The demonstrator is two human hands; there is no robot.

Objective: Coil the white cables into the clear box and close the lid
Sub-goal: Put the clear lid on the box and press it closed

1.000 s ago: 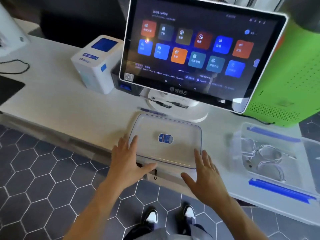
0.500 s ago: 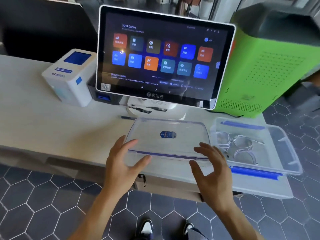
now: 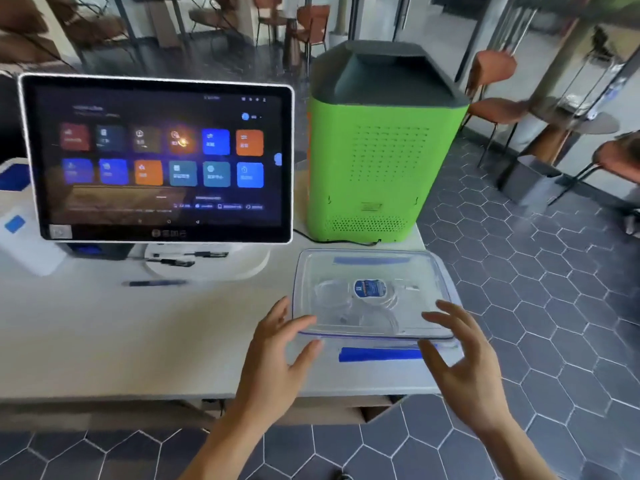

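The clear lid (image 3: 426, 279), with a blue round sticker in its middle, lies over the clear box (image 3: 312, 355) at the table's right end. My left hand (image 3: 277, 348) pinches the lid's near left corner, thumb under the edge. My right hand (image 3: 462, 355) grips the near right corner. The coiled white cables (image 3: 329, 296) show blurred through the lid, inside the box. The box's blue front latch (image 3: 381, 354) sticks out below the lid's near edge. I cannot tell whether the lid sits fully on the rim.
A touchscreen terminal (image 3: 159, 157) stands at the left, a green machine (image 3: 377, 150) right behind the box. A dark pen (image 3: 156, 283) lies by the terminal's foot, a white printer (image 3: 20, 244) at far left. The table's right edge runs beside the box.
Both hands carried the lid from in front of the terminal rightward and brought it over the box with the cables. My view swung to the right with it.
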